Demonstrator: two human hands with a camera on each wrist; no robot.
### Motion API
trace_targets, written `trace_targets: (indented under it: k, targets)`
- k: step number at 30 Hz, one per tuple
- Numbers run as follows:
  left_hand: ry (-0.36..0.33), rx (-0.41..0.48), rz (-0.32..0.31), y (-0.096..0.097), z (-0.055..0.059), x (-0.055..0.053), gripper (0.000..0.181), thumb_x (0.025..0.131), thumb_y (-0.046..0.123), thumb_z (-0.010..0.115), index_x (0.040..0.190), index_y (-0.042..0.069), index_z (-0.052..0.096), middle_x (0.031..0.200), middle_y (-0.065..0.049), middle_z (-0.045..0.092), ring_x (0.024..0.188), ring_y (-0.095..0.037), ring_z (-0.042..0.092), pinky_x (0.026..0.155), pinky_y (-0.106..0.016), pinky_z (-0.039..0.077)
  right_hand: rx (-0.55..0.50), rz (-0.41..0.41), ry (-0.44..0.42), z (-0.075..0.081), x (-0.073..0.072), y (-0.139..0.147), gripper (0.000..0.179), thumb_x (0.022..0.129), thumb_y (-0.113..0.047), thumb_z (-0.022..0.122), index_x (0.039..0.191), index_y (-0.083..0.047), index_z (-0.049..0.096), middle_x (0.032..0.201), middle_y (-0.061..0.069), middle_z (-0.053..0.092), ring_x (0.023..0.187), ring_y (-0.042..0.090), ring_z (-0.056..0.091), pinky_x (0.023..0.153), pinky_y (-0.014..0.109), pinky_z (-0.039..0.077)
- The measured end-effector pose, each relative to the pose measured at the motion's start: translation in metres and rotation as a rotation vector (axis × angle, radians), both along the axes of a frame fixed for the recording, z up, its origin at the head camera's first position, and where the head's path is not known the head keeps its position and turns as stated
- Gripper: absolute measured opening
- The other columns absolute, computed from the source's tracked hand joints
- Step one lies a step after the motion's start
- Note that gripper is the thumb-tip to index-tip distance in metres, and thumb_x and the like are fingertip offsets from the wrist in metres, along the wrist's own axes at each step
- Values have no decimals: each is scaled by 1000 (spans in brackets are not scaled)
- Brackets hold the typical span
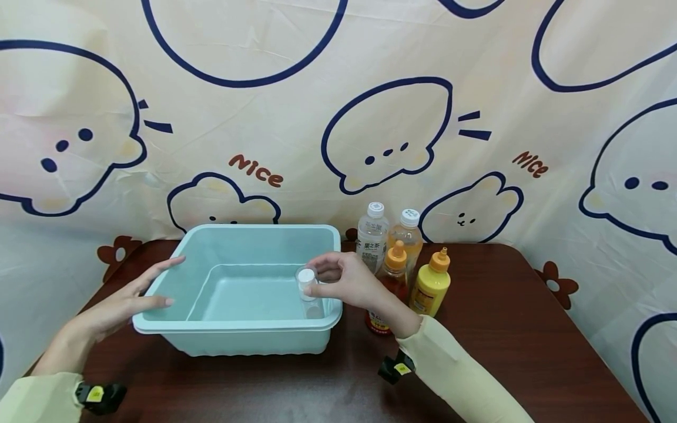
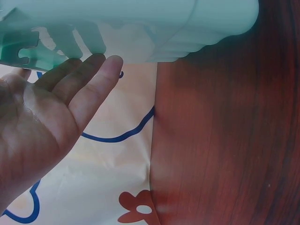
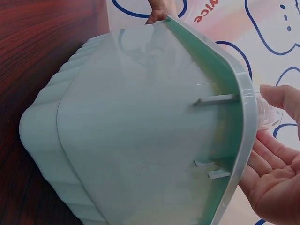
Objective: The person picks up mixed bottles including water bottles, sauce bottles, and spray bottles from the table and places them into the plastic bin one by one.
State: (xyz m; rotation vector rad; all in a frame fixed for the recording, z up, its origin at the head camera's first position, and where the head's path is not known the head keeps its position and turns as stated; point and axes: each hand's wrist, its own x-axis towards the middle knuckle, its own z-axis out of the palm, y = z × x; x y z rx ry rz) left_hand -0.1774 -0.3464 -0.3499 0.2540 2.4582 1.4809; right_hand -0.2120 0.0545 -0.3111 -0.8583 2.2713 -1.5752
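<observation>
A pale blue plastic basin [image 1: 238, 326] stands on the dark wooden table. At its left rim lies my left hand [image 1: 124, 302], fingers extended; in the left wrist view the straight fingers [image 2: 96, 89] touch the basin's outer side beneath the rim. Inside the right end of the basin, my right hand [image 1: 351, 282] holds a clear bottle [image 1: 307, 279] with a white cap between thumb and fingers. The right wrist view shows part of this clear bottle [image 3: 267, 112] beyond the rim, beside my right hand [image 3: 276, 173]; the basin wall hides its lower part.
Right of the basin stand a clear bottle with a white cap [image 1: 372, 235], a white-capped bottle of orange liquid [image 1: 412, 238], a dark red sauce bottle [image 1: 394, 279] with an orange cap, and a yellow squeeze bottle [image 1: 431, 285]. A patterned cloth [image 1: 296, 117] hangs behind the table [image 1: 518, 329].
</observation>
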Motion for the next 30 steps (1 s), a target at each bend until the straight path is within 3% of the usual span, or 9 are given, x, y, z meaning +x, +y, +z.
trace_targets:
  k: [10,18,30]
  targets:
    - [2,-7,0,1,0,1,77,86,18,56,145,33,9,141,-31,5,103,-38,48,71,-50,50,24,32,36,1,0,-2,35,76,-12,72,108,-2,60,100,7,64,94,15,63,87,31,47]
    - [-5,-3,1,0,0,1,77,86,18,56,145,34,9,141,-31,5,102,-38,47,70,-49,51,139,81,121,5,-3,-4,33,75,-15,74,103,-4,62,96,5,66,93,14,63,85,29,48]
    - [-1,-22,-3,1,2,0,76,86,18,55,145,34,9,141,-31,4,104,-40,46,71,-49,50,213,121,120,8,-7,-11,33,73,-12,74,102,-2,62,97,6,65,90,13,63,83,23,48]
